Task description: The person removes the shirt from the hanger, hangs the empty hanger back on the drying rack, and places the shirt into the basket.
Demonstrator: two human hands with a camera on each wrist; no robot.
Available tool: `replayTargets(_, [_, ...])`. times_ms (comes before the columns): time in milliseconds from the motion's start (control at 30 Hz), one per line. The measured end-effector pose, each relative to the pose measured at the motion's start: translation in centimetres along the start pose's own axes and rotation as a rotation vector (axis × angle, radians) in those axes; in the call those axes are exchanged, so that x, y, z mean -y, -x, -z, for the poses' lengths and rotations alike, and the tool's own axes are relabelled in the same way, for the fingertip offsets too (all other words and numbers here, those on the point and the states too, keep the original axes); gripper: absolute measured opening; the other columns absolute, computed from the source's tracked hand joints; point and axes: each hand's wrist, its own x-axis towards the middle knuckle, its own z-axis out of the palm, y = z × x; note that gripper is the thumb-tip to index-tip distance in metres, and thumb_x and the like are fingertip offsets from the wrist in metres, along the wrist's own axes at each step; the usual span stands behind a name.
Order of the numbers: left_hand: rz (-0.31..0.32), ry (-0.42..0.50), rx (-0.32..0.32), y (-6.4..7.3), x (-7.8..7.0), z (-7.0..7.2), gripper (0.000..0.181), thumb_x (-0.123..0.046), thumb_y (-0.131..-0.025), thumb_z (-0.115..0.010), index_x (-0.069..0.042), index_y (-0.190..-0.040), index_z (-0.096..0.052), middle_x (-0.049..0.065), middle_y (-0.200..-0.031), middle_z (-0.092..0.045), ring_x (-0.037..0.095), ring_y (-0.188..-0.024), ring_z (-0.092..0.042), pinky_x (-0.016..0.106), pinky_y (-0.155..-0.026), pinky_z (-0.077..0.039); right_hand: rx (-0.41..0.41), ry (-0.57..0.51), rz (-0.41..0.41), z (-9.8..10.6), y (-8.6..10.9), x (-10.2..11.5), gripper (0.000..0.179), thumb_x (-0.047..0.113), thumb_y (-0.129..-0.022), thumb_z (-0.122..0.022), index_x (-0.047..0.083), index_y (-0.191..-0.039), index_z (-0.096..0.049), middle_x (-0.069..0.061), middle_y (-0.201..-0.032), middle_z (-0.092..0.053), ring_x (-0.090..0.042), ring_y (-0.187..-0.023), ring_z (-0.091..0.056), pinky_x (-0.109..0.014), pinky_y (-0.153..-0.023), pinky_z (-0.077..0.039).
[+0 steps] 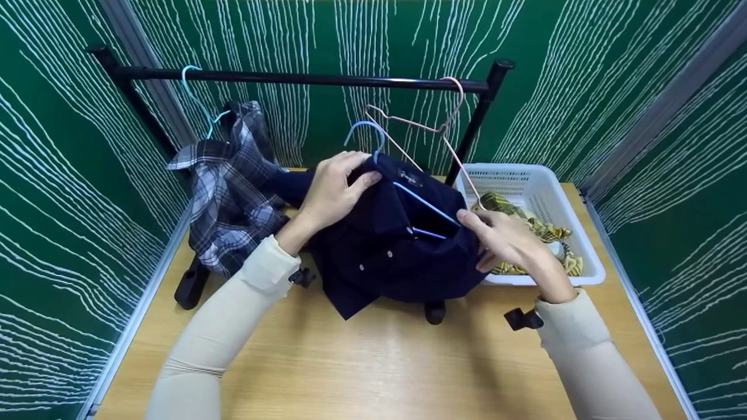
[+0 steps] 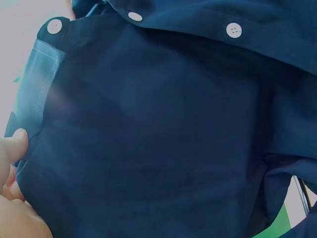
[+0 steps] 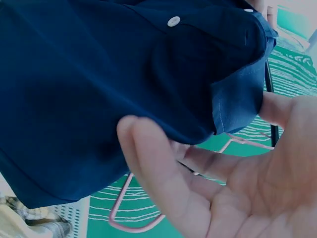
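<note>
Left hand (image 1: pixel 338 185) and right hand (image 1: pixel 506 238) pinched the navy shirt (image 1: pixel 408 268) around a blue hanger (image 1: pixel 427 203), left of the white basket (image 1: pixel 579 233). Step judged: fitting; next move apparently called for evening the drape.

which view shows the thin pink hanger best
The head view. There the thin pink hanger hangs by its hook from the black metal rail, with much of its outline visible. The right wrist view shows only pieces behind the navy buttoned shirt; the left wrist view, none discernible.
</note>
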Motion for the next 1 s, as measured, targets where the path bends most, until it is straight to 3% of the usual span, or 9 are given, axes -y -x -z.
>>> replayTargets(100, [-0.006,0.002,-0.003,0.0,0.1,0.0,0.023,-0.021,-0.102,-0.074,-0.006,-0.118,-0.078,0.006,-0.109,-0.077,0.019,-0.104,-0.069,0.036,-0.095,-0.052,0.032,-0.076,-0.013,-0.1,-0.2,-0.4,0.072,0.065,-0.107,-0.045,0.002,-0.138,-0.058,-0.023,-0.089,-0.066,-0.032,-0.069,-0.077,-0.046,-0.069,-0.065])
replayTargets(200, [-0.002,-0.002,-0.01,0.1,0.2,0.0,0.023,-0.021,-0.101,-0.074,-0.006,-0.118,-0.078,0.006,-0.109,-0.077,0.019,-0.104,-0.069,0.036,-0.095,-0.052,0.02,-0.128,-0.001,-0.2,-0.4,-0.7,0.059,0.055,-0.109,-0.047,0.0,-0.125,-0.062,-0.021,-0.084,-0.066,-0.031,-0.07,-0.077,-0.044,-0.069,-0.065])
replayTargets(367, [0.007,0.009,-0.012,0.1,0.2,0.1,0.023,-0.021,-0.101,-0.074,-0.006,-0.118,-0.078,0.006,-0.109,-0.077,0.018,-0.104,-0.069,0.036,-0.094,-0.052,-0.004,-0.2,0.028,-0.4,-0.6,-1.4,0.045,0.04,-0.11,-0.048,-0.003,-0.115,-0.064,-0.015,-0.074,-0.064,-0.029,-0.07,-0.077,-0.042,-0.069,-0.065])
replayTargets(600, [0.024,0.028,-0.009,0.1,0.4,0.2,0.022,-0.021,-0.1,-0.076,-0.006,-0.116,-0.078,0.005,-0.108,-0.077,0.016,-0.102,-0.069,0.035,-0.093,-0.053,-0.019,-0.335,0.065,-0.8,-0.9,-2.5,0.033,0.025,-0.109,-0.048,-0.004,-0.104,-0.063,-0.008,-0.067,-0.055,-0.029,-0.069,-0.077,-0.042,-0.069,-0.065])
replayTargets(800, [0.033,0.051,-0.009,0.2,0.6,0.5,0.022,-0.02,-0.1,-0.076,-0.005,-0.116,-0.079,0.005,-0.11,-0.078,0.015,-0.103,-0.07,0.034,-0.094,-0.053,-0.03,-0.423,0.09,-0.9,-0.9,-2.9,0.026,0.017,-0.107,-0.047,0.002,-0.087,-0.056,-0.005,-0.068,-0.051,-0.023,-0.066,-0.073,-0.041,-0.072,-0.065])
replayTargets(900, [0.03,0.054,-0.013,0.2,0.8,0.7,0.023,-0.02,-0.099,-0.077,-0.005,-0.117,-0.078,0.005,-0.11,-0.078,0.014,-0.102,-0.071,0.033,-0.094,-0.053,-0.042,-0.467,0.117,-1.0,-0.9,-3.1,0.025,0.014,-0.107,-0.047,0.0,-0.091,-0.059,-0.004,-0.071,-0.05,-0.022,-0.066,-0.072,-0.04,-0.074,-0.065])
replayTargets(1000, [0.028,0.064,-0.017,0.1,1.0,0.9,0.024,-0.022,-0.099,-0.077,-0.005,-0.117,-0.078,0.003,-0.108,-0.078,0.013,-0.1,-0.07,0.032,-0.093,-0.053,-0.04,-0.528,0.15,-1.1,-1.0,-3.5,0.025,0.012,-0.109,-0.046,-0.004,-0.107,-0.064,-0.006,-0.082,-0.059,-0.021,-0.071,-0.074,-0.04,-0.076,-0.065])
